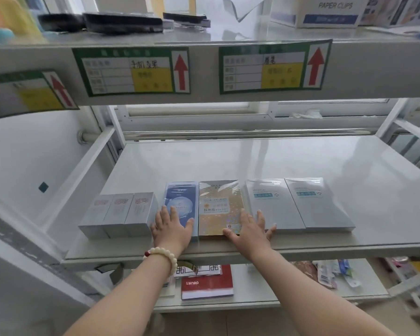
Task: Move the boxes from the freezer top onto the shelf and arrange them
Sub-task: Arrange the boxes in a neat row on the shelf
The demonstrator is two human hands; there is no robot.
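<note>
Along the front of the middle shelf [301, 161] lies a row of boxes. Three small silver boxes [121, 214] stand side by side at the left. To their right lie a blue box [180, 195], a gold patterned box [218, 204] and two pale blue flat boxes [269, 204] [318, 202]. My left hand [171, 226], with a white bead bracelet at the wrist, rests flat on the blue box's near end, fingers spread. My right hand [251, 229] lies flat with spread fingers across the gold box's near right corner and the neighbouring pale box.
The upper shelf's front edge carries green and yellow labels [131, 71] with red arrows. On top sit black items [121, 21] and a paper clips carton [330, 13]. The lower shelf holds a red book [206, 282] and loose packets [330, 275]. A white surface [22, 299] lies at the lower left.
</note>
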